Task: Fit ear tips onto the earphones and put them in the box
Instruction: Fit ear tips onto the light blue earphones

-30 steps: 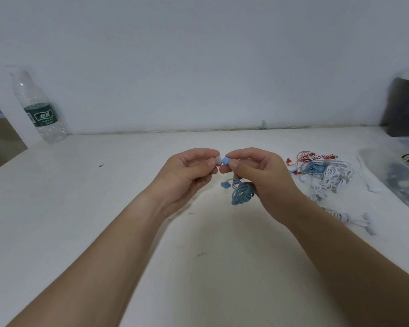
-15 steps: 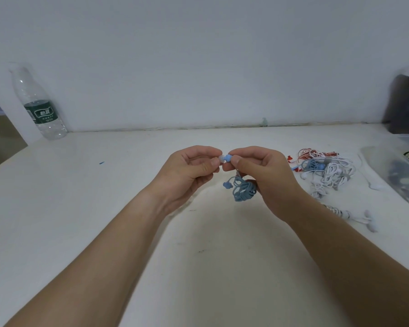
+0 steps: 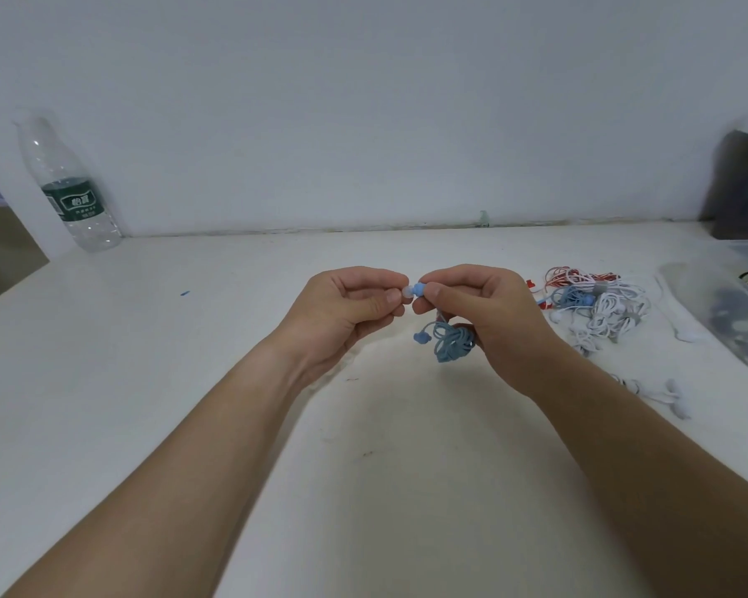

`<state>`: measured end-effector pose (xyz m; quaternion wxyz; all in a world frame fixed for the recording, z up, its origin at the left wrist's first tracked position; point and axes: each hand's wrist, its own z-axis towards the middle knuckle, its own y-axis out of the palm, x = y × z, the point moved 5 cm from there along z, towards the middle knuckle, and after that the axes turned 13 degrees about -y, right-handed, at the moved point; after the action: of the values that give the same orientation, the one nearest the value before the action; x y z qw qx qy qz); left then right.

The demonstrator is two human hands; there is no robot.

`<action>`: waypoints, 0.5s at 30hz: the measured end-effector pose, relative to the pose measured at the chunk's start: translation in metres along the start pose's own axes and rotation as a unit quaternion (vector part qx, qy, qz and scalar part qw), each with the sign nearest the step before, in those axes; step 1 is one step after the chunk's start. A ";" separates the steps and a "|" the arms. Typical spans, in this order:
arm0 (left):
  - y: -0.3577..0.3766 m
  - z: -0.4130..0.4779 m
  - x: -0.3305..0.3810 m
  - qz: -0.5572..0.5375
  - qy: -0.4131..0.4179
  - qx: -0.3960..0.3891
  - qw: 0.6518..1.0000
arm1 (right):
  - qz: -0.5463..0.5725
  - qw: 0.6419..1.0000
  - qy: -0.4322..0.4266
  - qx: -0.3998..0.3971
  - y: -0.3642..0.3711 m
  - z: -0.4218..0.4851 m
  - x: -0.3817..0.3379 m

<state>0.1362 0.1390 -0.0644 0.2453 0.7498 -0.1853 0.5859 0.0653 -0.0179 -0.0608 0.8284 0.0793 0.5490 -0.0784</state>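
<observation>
Both hands are over the middle of the white table (image 3: 191,338), close together, with their fingertips almost touching. The left hand (image 3: 350,312) has its fingers curled in. Its thumb and first finger pinch a small pale ear tip (image 3: 407,291). The right hand (image 3: 484,312) is curled too, and its thumb and first finger pinch a blue earbud (image 3: 419,289). The ear tip sits right against the end of the blue earbud, on its 9 o'clock side. I cannot tell if it is pushed all the way on.

A bunch of blue cord (image 3: 452,344) hangs from the right hand, at 6 o'clock from the pinched bud. The second blue bud (image 3: 423,337) sticks out of the bunch toward 9 o'clock and touches no hand.

At 3 o'clock from the hands lies a pile of earphones (image 3: 601,304), white, red and blue, all tangled. Farther out at 3 o'clock is the clear box (image 3: 700,312), with dark things inside that are too blurry to name. A white earphone set (image 3: 661,397) lies at 4 o'clock, just beside the right arm. A clear water bottle (image 3: 72,196) with a green label stands at 10 o'clock, next to the wall (image 3: 363,101). A dark thing (image 3: 743,187) stands at 2 o'clock, behind the box.
</observation>
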 end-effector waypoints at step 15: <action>0.003 0.001 -0.005 -0.010 -0.019 -0.034 0.999 | -0.013 0.999 0.010 -0.047 -0.001 0.001 0.001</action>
<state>0.1339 0.1359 -0.0686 0.2728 0.7538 -0.2019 0.5627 0.0664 -0.0189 -0.0613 0.8246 0.0332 0.5613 -0.0626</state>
